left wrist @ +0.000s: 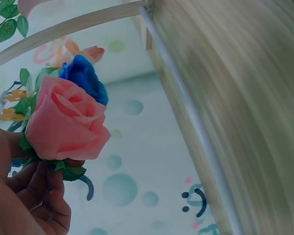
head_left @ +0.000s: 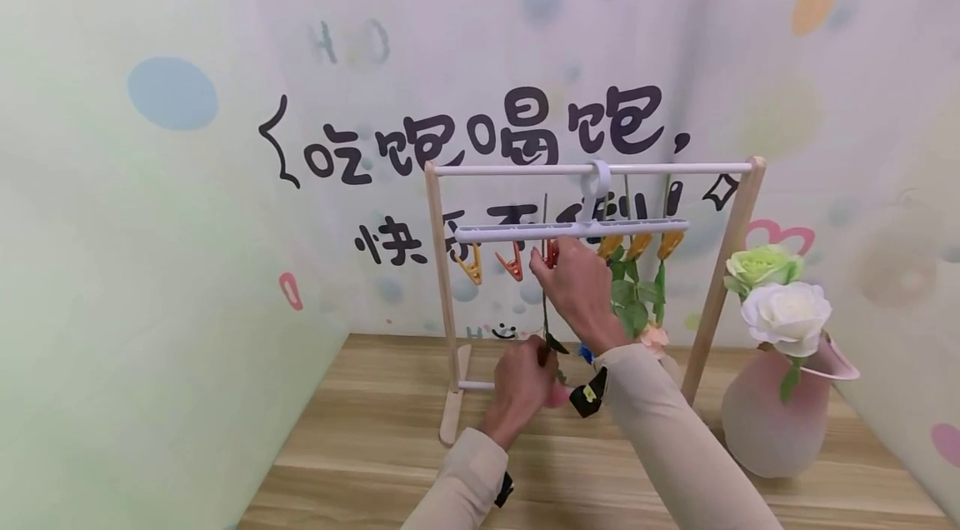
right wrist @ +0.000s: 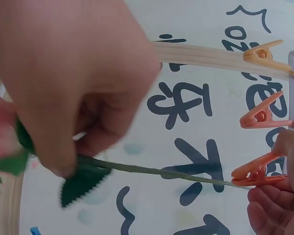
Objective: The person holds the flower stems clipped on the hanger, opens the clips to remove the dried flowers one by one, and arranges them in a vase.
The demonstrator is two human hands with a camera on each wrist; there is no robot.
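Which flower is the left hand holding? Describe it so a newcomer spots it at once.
Find the wooden-legged rack on the table, then the white hanger inside it. There, follow the stem down from the red clip in the right hand to the left hand, which holds a rose head-down. Its pink petals set it apart from the blue flower and peach flower nearby.

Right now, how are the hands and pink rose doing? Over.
Left hand holds pink rose, head down. Right hand grips orange clip. No obstruction visible.
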